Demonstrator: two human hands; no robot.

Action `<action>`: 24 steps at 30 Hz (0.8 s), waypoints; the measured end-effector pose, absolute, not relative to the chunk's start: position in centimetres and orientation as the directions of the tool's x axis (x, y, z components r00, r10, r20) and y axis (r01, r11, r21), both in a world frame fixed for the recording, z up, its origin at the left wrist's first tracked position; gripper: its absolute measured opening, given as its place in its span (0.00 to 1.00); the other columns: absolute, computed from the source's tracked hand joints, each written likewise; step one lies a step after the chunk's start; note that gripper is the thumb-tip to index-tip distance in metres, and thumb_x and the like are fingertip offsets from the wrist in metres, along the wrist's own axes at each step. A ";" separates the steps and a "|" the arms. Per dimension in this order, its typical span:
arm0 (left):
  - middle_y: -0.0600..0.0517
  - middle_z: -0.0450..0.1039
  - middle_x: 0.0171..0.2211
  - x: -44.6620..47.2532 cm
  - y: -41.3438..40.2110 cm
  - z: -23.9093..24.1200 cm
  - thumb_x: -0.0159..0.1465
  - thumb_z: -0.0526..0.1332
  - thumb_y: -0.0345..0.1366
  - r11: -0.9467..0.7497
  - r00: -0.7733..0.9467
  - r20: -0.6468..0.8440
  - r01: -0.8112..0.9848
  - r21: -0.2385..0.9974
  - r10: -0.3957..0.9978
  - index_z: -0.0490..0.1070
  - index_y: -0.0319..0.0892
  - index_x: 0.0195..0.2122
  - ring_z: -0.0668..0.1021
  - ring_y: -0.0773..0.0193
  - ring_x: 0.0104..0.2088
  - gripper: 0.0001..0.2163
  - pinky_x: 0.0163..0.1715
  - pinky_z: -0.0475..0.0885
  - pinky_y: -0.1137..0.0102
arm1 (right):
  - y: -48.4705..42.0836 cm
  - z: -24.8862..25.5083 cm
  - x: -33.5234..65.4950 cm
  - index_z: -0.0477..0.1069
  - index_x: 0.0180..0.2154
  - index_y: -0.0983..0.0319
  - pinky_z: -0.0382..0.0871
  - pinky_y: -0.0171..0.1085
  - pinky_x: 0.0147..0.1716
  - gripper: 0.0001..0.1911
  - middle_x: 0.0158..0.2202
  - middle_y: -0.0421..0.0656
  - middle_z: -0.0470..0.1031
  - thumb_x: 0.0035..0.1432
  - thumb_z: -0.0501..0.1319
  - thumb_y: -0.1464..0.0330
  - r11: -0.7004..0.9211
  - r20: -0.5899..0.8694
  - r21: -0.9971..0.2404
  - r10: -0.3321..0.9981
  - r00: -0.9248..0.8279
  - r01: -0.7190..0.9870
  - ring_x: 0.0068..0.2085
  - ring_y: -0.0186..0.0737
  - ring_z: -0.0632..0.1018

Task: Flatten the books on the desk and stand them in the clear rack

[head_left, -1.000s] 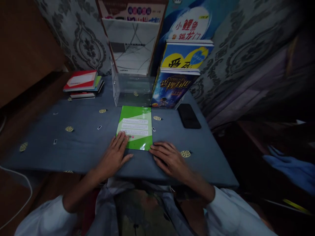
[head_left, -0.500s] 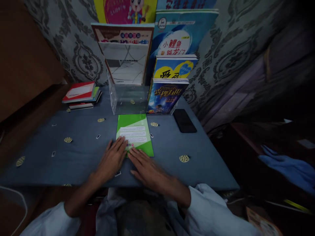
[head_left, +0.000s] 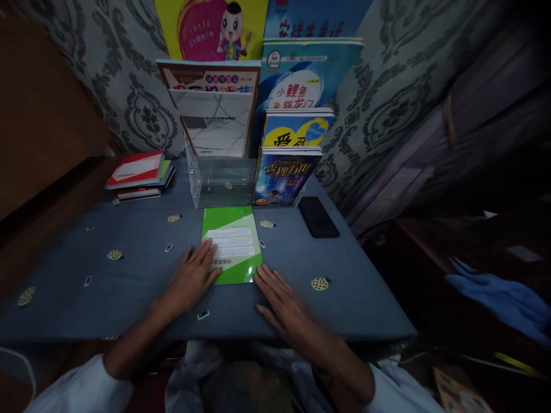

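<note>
A thin green booklet (head_left: 236,229) with white text panels lies flat on the blue-grey tablecloth (head_left: 129,275) in front of me. My left hand (head_left: 191,278) rests open and flat, its fingertips on the booklet's lower left corner. My right hand (head_left: 282,301) lies open and flat on the cloth, fingertips just touching the booklet's lower right corner. Neither hand holds anything.
A clear acrylic stand (head_left: 221,180) sits behind the booklet, with several children's books (head_left: 284,175) propped against the patterned wall. A stack of books (head_left: 138,172) with a red cover lies at back left. A black phone (head_left: 318,217) lies to the right.
My right hand slid from the booklet's lower middle out to its lower right corner. The left hand stayed on the lower left corner. The view tilted up slightly.
</note>
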State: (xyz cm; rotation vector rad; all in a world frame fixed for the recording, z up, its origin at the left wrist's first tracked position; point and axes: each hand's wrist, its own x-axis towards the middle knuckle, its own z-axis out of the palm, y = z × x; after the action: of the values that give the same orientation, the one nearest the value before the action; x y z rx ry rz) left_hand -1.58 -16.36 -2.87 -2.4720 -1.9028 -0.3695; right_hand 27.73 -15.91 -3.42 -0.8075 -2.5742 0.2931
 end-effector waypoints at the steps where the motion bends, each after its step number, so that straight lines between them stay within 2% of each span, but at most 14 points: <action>1: 0.39 0.57 0.70 -1.9 -15.7 -2.7 0.75 0.47 0.46 -0.263 0.238 0.165 0.954 0.145 0.957 0.58 0.38 0.69 0.60 0.51 0.71 0.26 0.67 0.60 0.48 | -15.9 -3.4 27.7 0.46 0.72 0.65 0.64 0.53 0.66 0.34 0.69 0.56 0.61 0.70 0.55 0.70 0.808 0.335 -0.320 0.584 -0.739 0.494 0.71 0.49 0.61; 6: 0.38 0.52 0.72 -3.2 -11.3 -0.8 0.74 0.46 0.46 -0.205 0.207 0.004 0.967 0.150 0.978 0.56 0.33 0.70 0.57 0.51 0.72 0.28 0.68 0.57 0.49 | -16.0 -3.2 27.6 0.44 0.73 0.62 0.66 0.53 0.66 0.35 0.69 0.54 0.61 0.70 0.55 0.69 0.810 0.369 -0.322 0.584 -0.723 0.490 0.70 0.49 0.62; 9: 0.39 0.49 0.73 -3.7 -8.8 0.2 0.74 0.46 0.44 -0.162 0.172 -0.056 0.976 0.147 0.984 0.55 0.34 0.70 0.56 0.51 0.72 0.27 0.68 0.55 0.50 | -16.0 -2.9 27.6 0.45 0.73 0.63 0.66 0.53 0.66 0.34 0.69 0.55 0.61 0.71 0.55 0.69 0.812 0.368 -0.316 0.582 -0.726 0.491 0.70 0.49 0.62; 17: 0.41 0.56 0.71 -4.5 -5.1 0.3 0.73 0.47 0.43 -0.150 0.153 -0.010 0.980 0.131 0.988 0.58 0.36 0.68 0.61 0.52 0.71 0.26 0.67 0.59 0.54 | -16.0 -3.3 27.7 0.48 0.72 0.65 0.66 0.53 0.66 0.32 0.69 0.56 0.62 0.71 0.55 0.69 0.815 0.363 -0.300 0.578 -0.731 0.496 0.70 0.49 0.62; 24: 0.41 0.50 0.73 -4.5 -5.4 -1.0 0.74 0.44 0.42 -0.149 0.149 0.009 0.978 0.144 0.989 0.54 0.34 0.71 0.54 0.54 0.73 0.27 0.69 0.54 0.54 | -16.1 -2.9 27.6 0.50 0.71 0.66 0.65 0.54 0.66 0.30 0.69 0.57 0.61 0.72 0.53 0.69 0.805 0.323 -0.305 0.590 -0.740 0.509 0.71 0.50 0.60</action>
State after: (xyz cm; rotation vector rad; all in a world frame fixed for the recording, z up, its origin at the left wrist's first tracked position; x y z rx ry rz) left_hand -4.47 -5.37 -0.98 -2.4574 -2.1137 -0.1637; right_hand 27.55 -16.05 -2.93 -0.8257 -2.5844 0.2745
